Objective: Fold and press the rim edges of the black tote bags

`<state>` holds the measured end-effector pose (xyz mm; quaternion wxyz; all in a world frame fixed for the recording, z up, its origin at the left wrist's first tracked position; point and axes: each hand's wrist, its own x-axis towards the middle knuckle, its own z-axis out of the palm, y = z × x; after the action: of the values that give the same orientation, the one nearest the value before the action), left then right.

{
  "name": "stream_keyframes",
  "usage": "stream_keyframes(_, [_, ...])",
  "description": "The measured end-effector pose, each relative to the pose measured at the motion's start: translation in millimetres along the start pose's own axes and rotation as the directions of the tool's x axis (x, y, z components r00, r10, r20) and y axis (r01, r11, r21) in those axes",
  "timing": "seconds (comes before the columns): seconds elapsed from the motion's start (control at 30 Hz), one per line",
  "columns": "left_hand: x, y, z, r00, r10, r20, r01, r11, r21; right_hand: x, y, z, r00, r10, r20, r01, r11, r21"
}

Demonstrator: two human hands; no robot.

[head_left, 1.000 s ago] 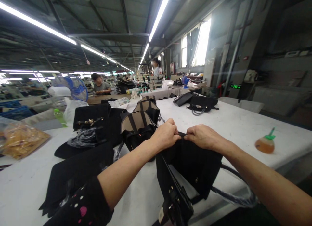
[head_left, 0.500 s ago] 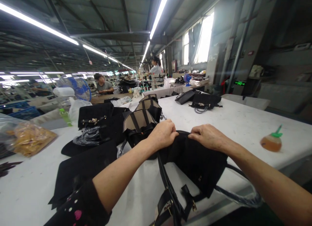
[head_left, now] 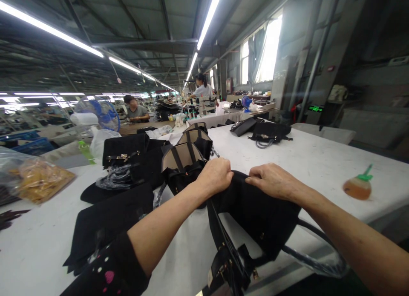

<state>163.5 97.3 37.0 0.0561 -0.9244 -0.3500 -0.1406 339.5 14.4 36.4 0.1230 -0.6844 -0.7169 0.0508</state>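
A black handbag (head_left: 255, 215) hangs between my hands at the near edge of the white table. My left hand (head_left: 217, 174) is closed on its upper edge, and my right hand (head_left: 266, 181) pinches the same edge a little further right. Plastic film covers part of the bag's handle (head_left: 315, 262), which loops out at the right. Straps with gold-coloured metal fittings (head_left: 228, 266) dangle at the bottom. Just beyond my left hand stand several black bags with beige panels (head_left: 182, 157). Folded black bag pieces (head_left: 111, 219) lie under my left forearm.
On the white table (head_left: 319, 168), a squat bottle of amber liquid (head_left: 358, 188) with a green nozzle stands at the right. More black bags (head_left: 268, 132) lie at the back. A clear bag of tan material (head_left: 41, 181) and a blue fan (head_left: 102, 115) are at the left. Two people work further off.
Both hands keep their grip on the handbag's edge. The bag's lower part and straps have shifted slightly, with the strap fittings now more bunched together.
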Motion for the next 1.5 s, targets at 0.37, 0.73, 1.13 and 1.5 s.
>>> stream_keyframes(0.37, [-10, -10, -2.5, 0.999, 0.049, 0.004, -0.049, 0.999, -0.012, 34, -27, -1, 0.984, -0.169, 0.055, 0.172, 0.984, -0.051])
stream_keyframes(0.73, [-24, -20, -16.9, 0.994, 0.041, 0.101, -0.014, 0.968, -0.25, 13, -31, 2, 0.977, -0.213, -0.01, 0.208, 0.963, -0.172])
stream_keyframes(1.13, [-18, -49, 11.5, 0.965, -0.005, 0.263, 0.192, 0.697, -0.691, -7, 11, -4, 0.997, -0.075, 0.011, 0.075, 0.995, 0.06])
stream_keyframes(1.5, [-7, -31, 3.9, 0.987, -0.018, 0.161, 0.102, 0.842, -0.529, 4, 18, -3, 1.0, 0.009, 0.022, -0.012, 0.986, 0.165])
